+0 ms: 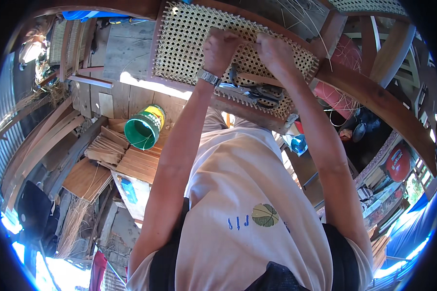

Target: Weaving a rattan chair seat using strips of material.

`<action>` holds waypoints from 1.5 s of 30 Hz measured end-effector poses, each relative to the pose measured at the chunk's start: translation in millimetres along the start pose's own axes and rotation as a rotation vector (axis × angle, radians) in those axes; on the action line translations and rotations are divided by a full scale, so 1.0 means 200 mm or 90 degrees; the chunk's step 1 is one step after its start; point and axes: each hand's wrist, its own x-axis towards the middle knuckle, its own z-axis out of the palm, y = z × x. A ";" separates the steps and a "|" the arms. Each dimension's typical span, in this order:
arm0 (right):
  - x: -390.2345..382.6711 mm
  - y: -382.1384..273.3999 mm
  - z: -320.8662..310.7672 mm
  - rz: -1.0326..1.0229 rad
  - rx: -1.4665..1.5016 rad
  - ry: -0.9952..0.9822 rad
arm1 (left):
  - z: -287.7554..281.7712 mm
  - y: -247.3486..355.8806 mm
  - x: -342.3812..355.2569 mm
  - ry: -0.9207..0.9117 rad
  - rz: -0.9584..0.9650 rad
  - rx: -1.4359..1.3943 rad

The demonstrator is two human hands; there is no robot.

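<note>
A woven cane panel set in a wooden chair frame is seen at about twelve o'clock in the view, tilted so that its lower wooden edge runs down toward three o'clock. Both hands are raised onto the weave near its middle. The left hand is clenched into a fist against the cane, and a thin cane strand is pinched in its grip; a metal wristwatch is worn on that wrist. The right hand, just beside the left at its three o'clock, is likewise closed, and the same strand appears to be held between the two hands, though the fingertips are hidden by the knuckles. Just below the hands, at six o'clock from them, a pair of scissors with dark handles is laid on the panel near its pegged lower rail. Loose pale strands are seen trailing over the frame at one o'clock. Further out, at nine o'clock from the scissors, a green bucket with a yellow label is lying tipped on its side on the plank floor, its open mouth turned toward the camera. Below the bucket, at seven o'clock, thin wooden slats are stacked, and curved wooden strips are piled at nine o'clock, well apart from the hands. A red spool-like bundle is visible beneath the frame at three o'clock.
</note>
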 end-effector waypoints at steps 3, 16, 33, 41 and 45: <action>0.00 -0.09 0.00 -0.018 -0.039 -0.013 | -0.02 -0.08 0.01 0.067 0.041 0.130; 0.07 -0.04 0.03 0.036 0.058 -0.044 | 0.03 -0.09 0.06 -0.096 -0.019 0.044; 0.04 -0.06 0.00 -0.114 0.027 0.026 | -0.24 -0.01 -0.20 0.024 -0.245 0.086; 0.13 0.03 -0.05 0.018 0.085 -0.224 | -0.29 -0.02 -0.27 0.198 -0.334 -0.553; 0.11 0.14 -0.02 -0.124 0.044 -0.089 | -0.29 0.04 -0.19 0.036 -0.311 -0.329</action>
